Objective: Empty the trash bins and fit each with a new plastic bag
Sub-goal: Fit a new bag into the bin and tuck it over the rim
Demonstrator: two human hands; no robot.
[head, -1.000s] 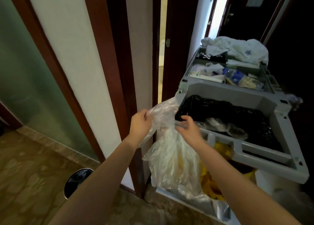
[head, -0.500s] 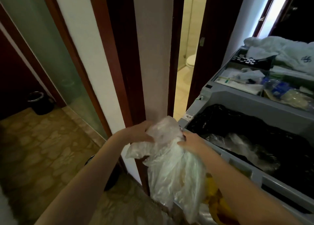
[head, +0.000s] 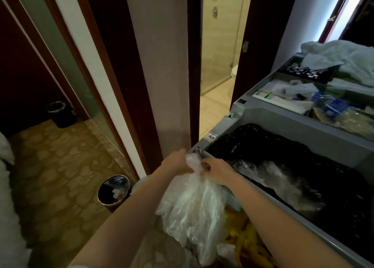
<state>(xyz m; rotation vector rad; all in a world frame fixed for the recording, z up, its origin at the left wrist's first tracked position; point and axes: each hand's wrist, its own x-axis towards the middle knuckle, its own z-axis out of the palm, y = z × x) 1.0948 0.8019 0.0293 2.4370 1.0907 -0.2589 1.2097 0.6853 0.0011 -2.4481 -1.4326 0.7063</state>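
Head view. Both forearms reach forward, and the hands meet at the near left corner of a grey cart [head: 287, 124].

Left hand [head: 177, 163]: closed on the bunched neck of a clear plastic bag [head: 192, 209] from the left. Its fingertips are buried in the plastic, so the exact hold is hard to read, but it looks like a firm clench on the film.

Right hand [head: 217, 171]: fingers curled, pinching the same neck from the right. The two hands are almost touching, with only crumpled plastic between them.

The bag hangs straight down from the grip, between the forearms. It is crinkled and cloudy-white, and its body is well below the knuckles. It sits just outside the cart's near edge, over something yellow [head: 249, 237] lower down.

Cart bay: a black liner [head: 269, 146] is fitted in it, with loose clear film [head: 279, 174] lying inside. The tray behind holds a bottle [head: 332, 106] and packets, and white towels [head: 348, 55] are heaped at the far end.

Near bin [head: 113, 190]: a round, shiny-rimmed bin upright on the patterned floor [head: 56, 166], left of the left forearm. It has scraps inside.

Far bin [head: 59, 114]: dark, upright, standing well apart by the wall at left.

A doorway beyond the cart shows pale tile and the edge of a toilet [head: 234, 71].
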